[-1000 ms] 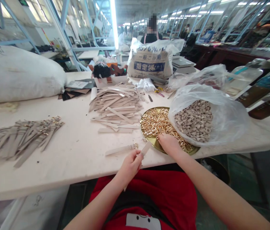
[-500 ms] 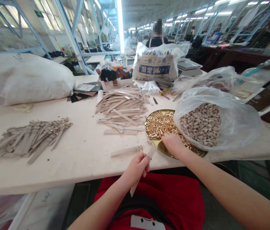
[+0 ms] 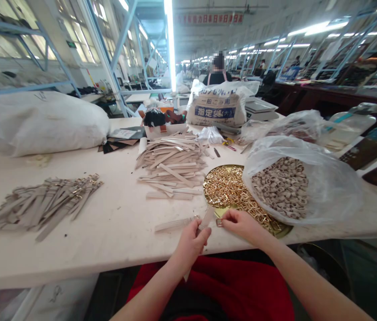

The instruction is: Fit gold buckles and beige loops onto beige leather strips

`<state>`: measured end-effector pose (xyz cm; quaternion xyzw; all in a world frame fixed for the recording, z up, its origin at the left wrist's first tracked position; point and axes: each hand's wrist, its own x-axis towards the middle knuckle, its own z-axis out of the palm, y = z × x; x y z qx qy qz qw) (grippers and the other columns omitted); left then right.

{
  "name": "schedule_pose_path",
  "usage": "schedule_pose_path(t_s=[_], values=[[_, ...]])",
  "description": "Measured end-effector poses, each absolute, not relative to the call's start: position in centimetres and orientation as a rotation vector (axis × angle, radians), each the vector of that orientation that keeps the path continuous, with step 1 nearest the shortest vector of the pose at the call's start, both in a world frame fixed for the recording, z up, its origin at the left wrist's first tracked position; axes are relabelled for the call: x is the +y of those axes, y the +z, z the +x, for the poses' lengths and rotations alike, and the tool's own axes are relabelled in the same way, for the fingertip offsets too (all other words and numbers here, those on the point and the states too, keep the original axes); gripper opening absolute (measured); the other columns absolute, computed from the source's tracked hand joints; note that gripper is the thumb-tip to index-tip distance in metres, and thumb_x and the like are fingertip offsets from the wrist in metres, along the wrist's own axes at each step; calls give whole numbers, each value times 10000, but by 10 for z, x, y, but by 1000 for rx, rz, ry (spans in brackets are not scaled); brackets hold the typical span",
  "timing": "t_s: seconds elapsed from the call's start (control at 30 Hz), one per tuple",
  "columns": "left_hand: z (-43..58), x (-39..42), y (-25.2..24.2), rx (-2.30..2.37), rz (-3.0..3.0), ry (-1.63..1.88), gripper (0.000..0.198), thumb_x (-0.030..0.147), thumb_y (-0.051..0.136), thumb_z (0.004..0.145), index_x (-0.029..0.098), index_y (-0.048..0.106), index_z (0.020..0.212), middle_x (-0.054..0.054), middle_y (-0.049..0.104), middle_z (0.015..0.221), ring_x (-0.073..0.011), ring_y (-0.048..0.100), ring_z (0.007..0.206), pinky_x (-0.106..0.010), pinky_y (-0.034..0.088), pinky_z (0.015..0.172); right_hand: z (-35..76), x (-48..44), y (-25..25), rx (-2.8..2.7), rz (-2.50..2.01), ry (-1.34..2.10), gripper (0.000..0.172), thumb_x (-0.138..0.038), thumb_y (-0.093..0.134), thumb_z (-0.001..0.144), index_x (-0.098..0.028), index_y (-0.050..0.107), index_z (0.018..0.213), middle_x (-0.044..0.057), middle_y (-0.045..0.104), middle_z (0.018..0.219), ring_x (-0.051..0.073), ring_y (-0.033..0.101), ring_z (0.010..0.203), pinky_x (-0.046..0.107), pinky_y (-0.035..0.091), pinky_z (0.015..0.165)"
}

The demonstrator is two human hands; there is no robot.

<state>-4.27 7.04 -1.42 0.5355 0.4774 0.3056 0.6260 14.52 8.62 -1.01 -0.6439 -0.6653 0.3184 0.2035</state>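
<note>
My left hand (image 3: pixel 193 240) is closed around a beige strap (image 3: pixel 207 217), whose upper end sticks up past my fingers and whose lower end hangs below the hand. Between finger and thumb, my right hand (image 3: pixel 242 226) pinches a small gold buckle (image 3: pixel 219 222), a short way right of the strap. Behind that hand lies a round gold tray (image 3: pixel 219 211) heaped with gold buckles (image 3: pixel 225 185). Just left of my left hand, finished-looking straps with buckles (image 3: pixel 175 224) lie flat on the table.
A clear plastic bag (image 3: pixel 332 187) of beige loops (image 3: pixel 278 189) overlaps the tray's right side. Loose straps (image 3: pixel 171 160) are piled mid-table, and buckled straps (image 3: pixel 48 200) at left. A big white sack (image 3: pixel 41 125) and a printed bag (image 3: pixel 217 107) stand behind. Someone (image 3: pixel 218 76) sits farther back.
My right hand has come out of the buckle heap, toward the left hand, with a buckle in its fingers. My left hand still grips the strap. The view has tilted up slightly.
</note>
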Motion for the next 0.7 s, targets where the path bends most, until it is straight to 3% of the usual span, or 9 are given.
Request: schedule_pose_path(t_s=[0.13, 0.3, 0.43, 0.57, 0.7], values=[[-40, 72, -6, 1053, 1194, 642, 266, 418, 540, 732, 162, 473, 759, 87, 377, 444, -40, 293, 362, -167, 221, 356, 121, 59, -7, -1310, -1452, 1482, 143, -288, 603, 670, -164, 533, 672, -47, 500, 538, 81, 414, 497, 211, 306, 482], [-42, 62, 10, 848, 968, 621, 262, 407, 547, 742, 162, 456, 741, 92, 328, 458, -27, 225, 375, -169, 162, 361, 110, 41, -3, -663, -998, 1826, 253, -267, 680, 654, -203, 549, 860, -36, 568, 699, 65, 477, 561, 199, 377, 556], [-40, 56, 13, 951, 987, 677, 259, 408, 546, 733, 165, 465, 768, 95, 338, 448, -31, 238, 366, -170, 180, 365, 105, 34, -5, -568, -892, 1857, 318, -228, 710, 628, -228, 575, 916, -35, 570, 740, 72, 504, 586, 216, 422, 596], [-39, 54, 9, 1117, 1203, 688, 208, 366, 490, 763, 160, 500, 797, 83, 353, 461, -50, 284, 394, -179, 227, 397, 98, 31, -8, -621, -1002, 1647, 179, -253, 724, 641, -185, 600, 752, -50, 538, 623, 53, 452, 515, 177, 392, 508], [-42, 54, 3, 1199, 1485, 713, 178, 323, 476, 780, 155, 536, 788, 32, 485, 604, -83, 400, 535, -197, 316, 514, 93, 27, -14, -383, -909, 1800, 153, -289, 707, 669, -178, 610, 705, -26, 598, 670, 63, 522, 562, 189, 450, 553]])
